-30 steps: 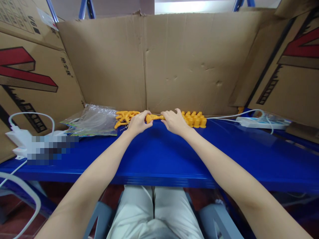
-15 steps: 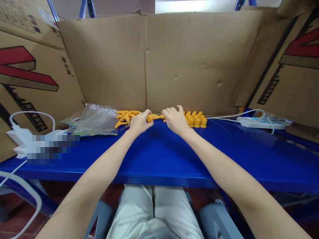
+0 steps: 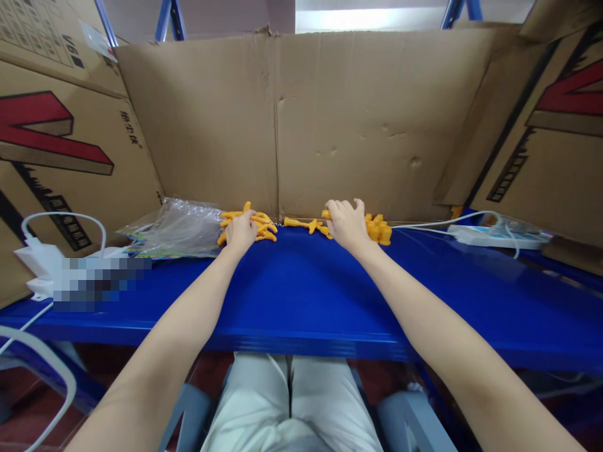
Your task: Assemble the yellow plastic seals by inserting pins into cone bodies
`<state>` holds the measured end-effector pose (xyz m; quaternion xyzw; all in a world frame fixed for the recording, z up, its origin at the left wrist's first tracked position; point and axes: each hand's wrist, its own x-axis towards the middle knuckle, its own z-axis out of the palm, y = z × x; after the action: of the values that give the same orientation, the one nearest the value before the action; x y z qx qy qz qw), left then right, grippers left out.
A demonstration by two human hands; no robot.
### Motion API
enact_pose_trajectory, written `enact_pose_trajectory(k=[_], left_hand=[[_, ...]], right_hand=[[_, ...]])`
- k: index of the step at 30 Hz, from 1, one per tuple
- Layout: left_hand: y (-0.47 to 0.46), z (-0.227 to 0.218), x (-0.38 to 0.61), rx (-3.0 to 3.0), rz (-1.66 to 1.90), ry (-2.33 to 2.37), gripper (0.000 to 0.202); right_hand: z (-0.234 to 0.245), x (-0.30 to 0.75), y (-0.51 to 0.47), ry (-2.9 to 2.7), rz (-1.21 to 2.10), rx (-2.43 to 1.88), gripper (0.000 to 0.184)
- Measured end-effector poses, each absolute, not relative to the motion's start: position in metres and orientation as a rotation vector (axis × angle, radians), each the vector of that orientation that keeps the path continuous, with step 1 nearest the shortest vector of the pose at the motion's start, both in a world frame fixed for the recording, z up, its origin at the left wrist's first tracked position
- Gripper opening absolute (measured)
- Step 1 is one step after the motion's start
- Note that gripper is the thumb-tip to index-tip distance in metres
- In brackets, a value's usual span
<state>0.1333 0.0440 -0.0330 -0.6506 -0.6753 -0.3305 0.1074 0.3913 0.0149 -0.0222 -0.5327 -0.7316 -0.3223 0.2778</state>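
Note:
My left hand (image 3: pixel 241 232) is closed over the heap of yellow-orange branched plastic pieces (image 3: pixel 267 235) and grips one of them, whose tip juts up above the fingers. My right hand (image 3: pixel 347 223), curled with its index finger and thumb on the left side, holds a small yellow-orange plastic piece (image 3: pixel 326 215); most of it is hidden by the fingers. Between the hands a yellow-orange stem-like piece with branching ends (image 3: pixel 301 224) lies on the blue table. Just right of my right hand stand several yellow-orange peg-shaped pieces (image 3: pixel 379 231) in rows.
Clear plastic bags (image 3: pixel 181 229) lie left of the heap. A cardboard wall (image 3: pixel 358 125) closes off the back of the blue table (image 3: pixel 301 295). White power strips with cables sit at the right (image 3: pixel 494 233) and far left.
The stem-like piece that both hands held now lies on the table. My left hand has moved left onto the heap, and my right hand has moved right toward the peg-shaped pieces.

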Motion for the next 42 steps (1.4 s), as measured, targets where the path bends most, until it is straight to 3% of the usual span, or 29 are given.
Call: enact_pose_trajectory(k=[20, 31, 35, 42], left_hand=[[0.059, -0.054, 0.12, -2.004, -0.889, -1.941, 0.048], [0.057, -0.049, 0.127, -2.047, -0.932, -1.913, 0.044], [0.054, -0.047, 0.13, -2.084, -0.937, -1.89, 0.041], [0.052, -0.045, 0.131, -2.099, -0.963, -1.881, 0.04]], right_hand=[[-0.019, 0.386, 0.008, -1.998, -0.798, -1.446, 0.02], [0.037, 0.447, 0.005, -1.989, -0.101, -1.94, 0.016], [0.024, 0.47, 0.013, -2.076, -0.02, -2.135, 0.003], [-0.009, 0.481, 0.021, -1.913, 0.091, -2.21, 0.011]])
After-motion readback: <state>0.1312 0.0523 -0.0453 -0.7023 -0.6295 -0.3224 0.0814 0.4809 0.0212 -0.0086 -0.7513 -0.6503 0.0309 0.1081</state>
